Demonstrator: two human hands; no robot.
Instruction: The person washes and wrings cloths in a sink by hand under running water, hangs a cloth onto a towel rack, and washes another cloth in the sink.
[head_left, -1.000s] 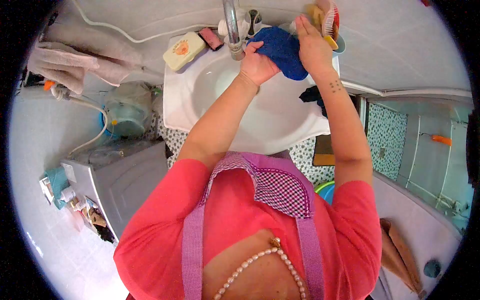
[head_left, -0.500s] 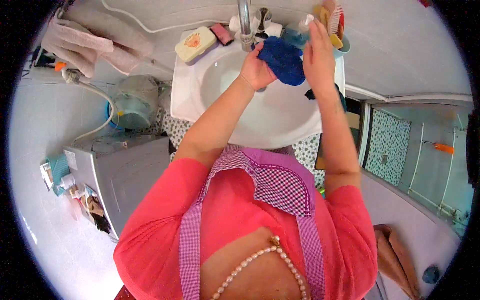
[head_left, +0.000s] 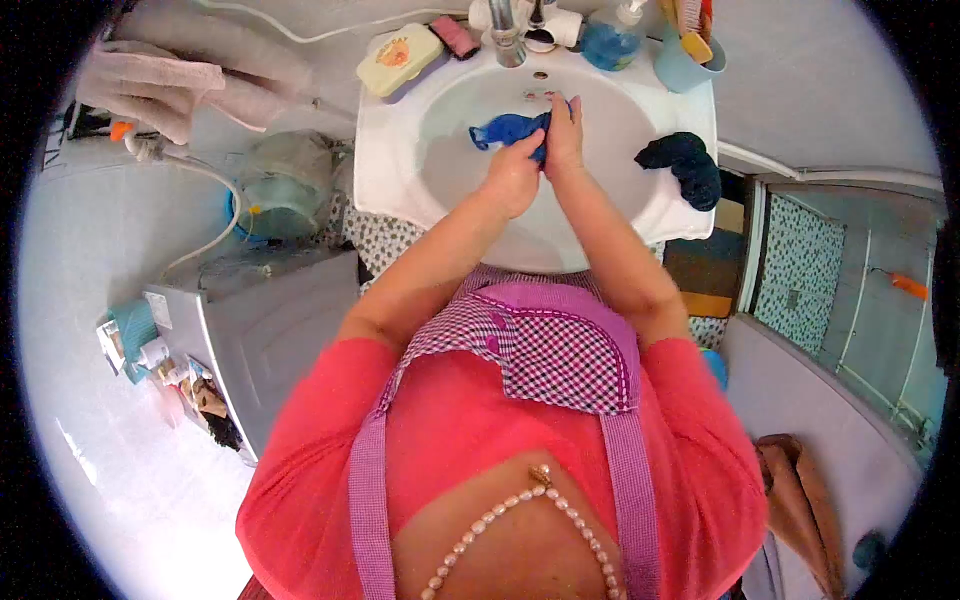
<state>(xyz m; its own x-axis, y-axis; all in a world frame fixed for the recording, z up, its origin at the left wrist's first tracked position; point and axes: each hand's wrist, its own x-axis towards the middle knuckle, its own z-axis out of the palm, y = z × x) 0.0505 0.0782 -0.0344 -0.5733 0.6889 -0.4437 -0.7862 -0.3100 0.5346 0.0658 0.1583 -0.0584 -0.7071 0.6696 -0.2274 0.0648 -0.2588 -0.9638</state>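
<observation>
A wet blue cloth (head_left: 502, 130) hangs bunched over the basin of the white sink (head_left: 450, 185). My left hand (head_left: 515, 178) is closed around it, with a loose end sticking out to the left. Pressed against the cloth's other side is my right hand (head_left: 563, 140), its fingers bent up around the bunch; part of the cloth is hidden between the two palms. On the sink's right rim lies a dark, crumpled cloth (head_left: 690, 170). The faucet (head_left: 507, 45) stands behind my hands.
Along the back rim are a yellow-lidded soap box (head_left: 400, 60), a pink sponge (head_left: 455, 37), a pump bottle of blue liquid (head_left: 610, 42) and a light-blue cup (head_left: 690, 70) with brushes. A grey washing machine (head_left: 290, 340) stands left; pink towels (head_left: 160, 85) hang above.
My right hand has left the pump bottle and come down to the cloth. My left hand has lowered toward the basin, and the cloth, spread out before, is now bunched between both hands.
</observation>
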